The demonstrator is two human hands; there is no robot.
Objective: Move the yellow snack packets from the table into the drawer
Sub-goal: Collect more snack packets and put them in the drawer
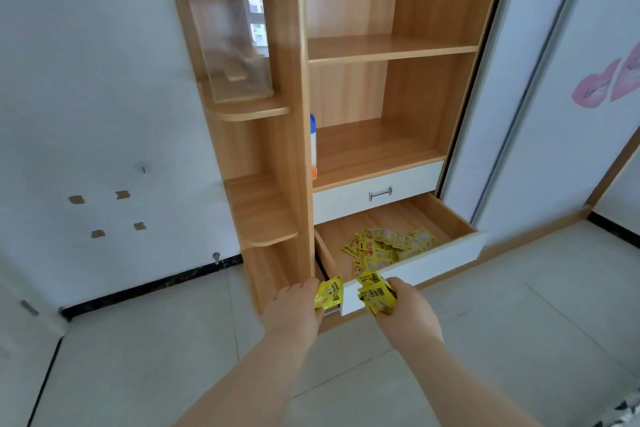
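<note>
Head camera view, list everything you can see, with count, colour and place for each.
Wooden wardrobe: one, light brown, centre.
Open bottom drawer: one, white front, pulled out.
Closed upper drawer: one, white, metal handle.
Loose yellow snack packets: a pile, inside the open drawer.
Clear plastic box: one, transparent, side shelf.
White bottle: one, blue cap, inner shelf, partly hidden.
Left hand: holds yellow packets.
Right hand: holds a yellow bunch.

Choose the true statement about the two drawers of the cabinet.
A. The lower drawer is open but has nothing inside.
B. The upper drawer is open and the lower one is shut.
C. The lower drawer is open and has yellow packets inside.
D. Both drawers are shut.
C: the lower drawer is pulled out with packets lying in it, while the upper drawer sits shut.
</note>
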